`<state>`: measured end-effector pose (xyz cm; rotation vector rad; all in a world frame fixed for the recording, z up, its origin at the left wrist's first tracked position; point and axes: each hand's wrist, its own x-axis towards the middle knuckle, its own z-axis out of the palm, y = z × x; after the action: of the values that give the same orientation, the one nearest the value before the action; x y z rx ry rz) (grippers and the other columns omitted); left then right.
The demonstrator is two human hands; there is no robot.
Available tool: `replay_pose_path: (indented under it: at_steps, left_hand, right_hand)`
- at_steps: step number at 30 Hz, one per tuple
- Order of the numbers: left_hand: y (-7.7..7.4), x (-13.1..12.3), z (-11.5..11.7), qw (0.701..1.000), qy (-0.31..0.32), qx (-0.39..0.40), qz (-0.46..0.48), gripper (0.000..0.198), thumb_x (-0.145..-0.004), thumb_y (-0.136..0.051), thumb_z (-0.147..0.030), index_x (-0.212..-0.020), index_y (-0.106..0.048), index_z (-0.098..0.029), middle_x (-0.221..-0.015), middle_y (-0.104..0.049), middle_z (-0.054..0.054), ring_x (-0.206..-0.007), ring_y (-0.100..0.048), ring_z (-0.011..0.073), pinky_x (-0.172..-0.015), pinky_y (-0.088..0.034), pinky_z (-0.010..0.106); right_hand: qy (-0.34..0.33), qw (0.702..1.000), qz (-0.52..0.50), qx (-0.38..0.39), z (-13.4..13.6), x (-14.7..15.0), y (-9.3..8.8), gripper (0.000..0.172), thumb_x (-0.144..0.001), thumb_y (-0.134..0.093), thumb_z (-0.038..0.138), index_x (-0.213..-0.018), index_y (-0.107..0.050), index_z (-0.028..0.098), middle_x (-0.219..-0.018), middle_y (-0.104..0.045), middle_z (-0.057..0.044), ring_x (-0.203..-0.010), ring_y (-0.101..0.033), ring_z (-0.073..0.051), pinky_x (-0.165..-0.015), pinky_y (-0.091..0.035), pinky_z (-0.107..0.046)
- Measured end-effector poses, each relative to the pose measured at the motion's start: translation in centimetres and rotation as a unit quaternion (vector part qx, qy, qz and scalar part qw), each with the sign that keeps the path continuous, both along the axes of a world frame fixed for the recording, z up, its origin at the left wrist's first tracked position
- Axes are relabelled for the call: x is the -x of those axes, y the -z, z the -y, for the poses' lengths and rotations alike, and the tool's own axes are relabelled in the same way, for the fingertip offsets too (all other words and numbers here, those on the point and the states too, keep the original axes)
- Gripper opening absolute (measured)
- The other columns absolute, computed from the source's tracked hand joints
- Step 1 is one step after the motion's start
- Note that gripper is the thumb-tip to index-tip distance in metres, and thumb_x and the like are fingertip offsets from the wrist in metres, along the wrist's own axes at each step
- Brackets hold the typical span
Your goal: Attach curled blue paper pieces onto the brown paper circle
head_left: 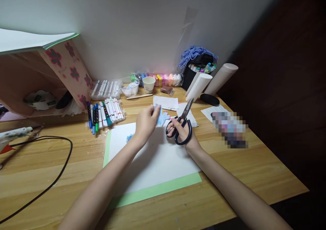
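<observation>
My left hand (pixel 146 123) is closed on a small piece of blue-and-white striped paper (pixel 160 118), held above a white sheet (pixel 152 165). In my right hand (pixel 182 133) are black-handled scissors (pixel 187 112), their blades pointing up and away from me and nearly together. The fingers of that hand pass through the handle loops, and its thumb and finger are beside the striped piece's right edge, near something small and pink. On the white sheet, left of my left wrist, lies a small blue crumpled bit (pixel 129 137). A green sheet (pixel 158 191) shows under the white one.
Markers (pixel 104 114) lie at the left, near a clear marker case (pixel 105 89). Behind the sheet stand a paper cup (pixel 149 84) and a clear bowl (pixel 129 87). A pen holder (pixel 189 77) and white rolls stand back right. A black cable (pixel 67 158) loops at left.
</observation>
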<state>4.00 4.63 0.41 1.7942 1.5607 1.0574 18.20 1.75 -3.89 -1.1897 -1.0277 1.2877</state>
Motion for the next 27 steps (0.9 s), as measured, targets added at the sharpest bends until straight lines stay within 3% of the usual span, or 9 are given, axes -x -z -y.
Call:
replay_pose_path:
  at_steps: [2, 4, 11, 16, 21, 27]
  left_hand:
    - [0.5, -0.8, 0.5, 0.998, 0.060, 0.022, -0.008, 0.044, -0.089, -0.040, -0.047, -0.055, -0.037, -0.019, -0.050, -0.037, -0.004, -0.049, -0.034, 0.0103, -0.050, -0.020, 0.025]
    - [0.9, -1.6, 1.1, 0.996, 0.083, 0.033, -0.022, 0.043, -0.089, -0.040, -0.047, -0.057, -0.040, -0.019, -0.052, -0.040, -0.003, -0.051, -0.036, 0.0111, -0.051, -0.021, 0.025]
    - [1.0, -2.3, 1.9, 0.999, 0.042, 0.009, -0.010, 0.036, -0.090, -0.040, -0.043, -0.063, -0.040, -0.020, -0.057, -0.044, -0.003, -0.055, -0.039, 0.0118, -0.053, -0.023, 0.023]
    - [1.1, -1.9, 1.2, 0.995, 0.072, 0.028, 0.063, 0.031, -0.088, -0.045, -0.044, -0.072, -0.049, -0.018, -0.065, -0.055, -0.002, -0.060, -0.048, 0.0113, -0.056, -0.031, 0.022]
    - [1.6, -1.4, 0.1, 0.978, 0.113, 0.106, 0.140, 0.027, -0.079, -0.058, -0.042, -0.079, -0.055, -0.015, -0.071, -0.059, 0.001, -0.064, -0.053, 0.0127, -0.058, -0.038, 0.023]
    - [1.3, -0.7, -0.3, 0.963, 0.157, 0.170, 0.141, 0.028, -0.075, -0.059, -0.040, -0.071, -0.058, -0.013, -0.066, -0.057, 0.002, -0.060, -0.051, 0.0115, -0.057, -0.042, 0.024]
  right_hand:
    - [0.022, 0.999, 0.009, -0.032, -0.1, -0.4, -0.1, 0.041, -0.067, -0.069, 0.054, -0.073, -0.049, 0.019, -0.065, -0.064, 0.001, -0.044, -0.059, -0.011, -0.048, -0.049, -0.025]
    - [0.031, 0.999, -0.012, -0.037, -0.1, -0.6, -0.1, 0.041, -0.064, -0.073, 0.050, -0.073, -0.048, 0.020, -0.058, -0.060, 0.004, -0.044, -0.058, -0.011, -0.048, -0.050, -0.025]
    - [0.000, 1.000, -0.022, -0.012, -0.1, -0.2, -0.1, 0.051, -0.046, -0.083, 0.046, -0.068, -0.045, 0.020, -0.055, -0.054, 0.008, -0.041, -0.057, -0.011, -0.045, -0.050, -0.027]
    - [0.015, 0.999, 0.004, -0.042, -0.5, -0.7, 0.0, 0.049, -0.050, -0.081, 0.046, -0.069, -0.044, 0.020, -0.060, -0.055, 0.006, -0.041, -0.057, -0.011, -0.044, -0.050, -0.027]
    - [0.031, 0.997, 0.036, -0.054, -0.8, -1.5, -0.5, 0.048, -0.050, -0.081, 0.046, -0.070, -0.046, 0.020, -0.063, -0.057, 0.005, -0.041, -0.057, -0.011, -0.044, -0.049, -0.027]
    - [0.022, 0.996, 0.055, -0.062, -0.8, -1.7, -0.9, 0.047, -0.051, -0.080, 0.048, -0.070, -0.047, 0.020, -0.063, -0.056, 0.005, -0.040, -0.055, -0.010, -0.041, -0.045, -0.025]
